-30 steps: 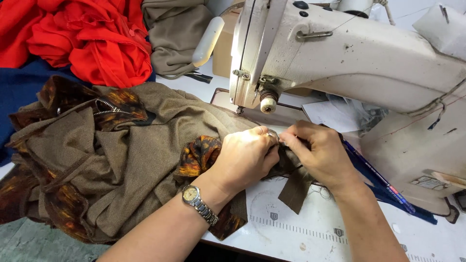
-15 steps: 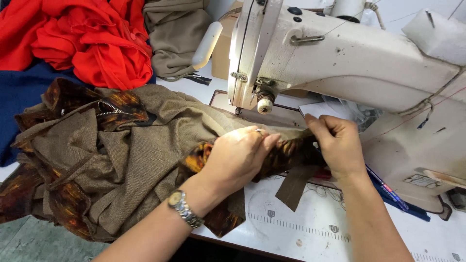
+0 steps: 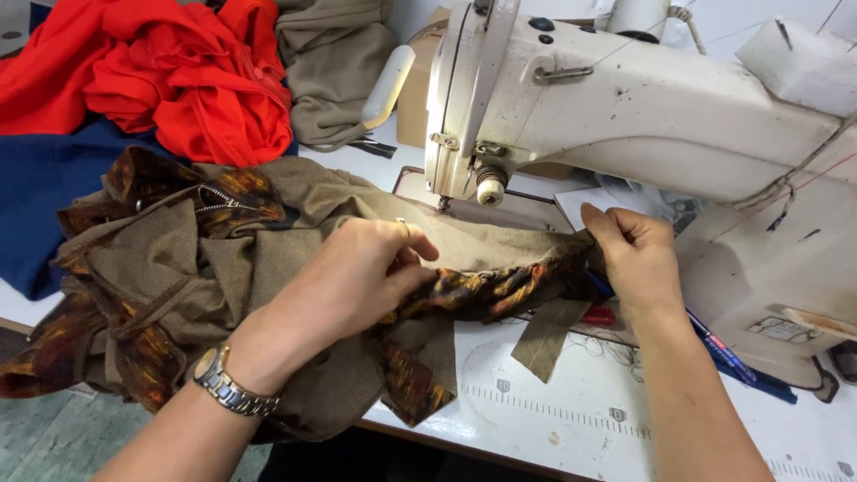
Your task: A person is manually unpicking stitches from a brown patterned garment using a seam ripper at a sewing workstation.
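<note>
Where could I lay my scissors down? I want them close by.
Bare white table lies in front of the right hand, between the brown garment and the blue pens. Left of the sewing machine, garment and red cloth crowd everything.

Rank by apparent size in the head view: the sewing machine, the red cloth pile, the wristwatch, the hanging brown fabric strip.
1. Sewing machine, largest.
2. Red cloth pile.
3. Hanging brown fabric strip.
4. Wristwatch, smallest; it sits nearer the camera, so its gap from the strip is unsure.
</note>
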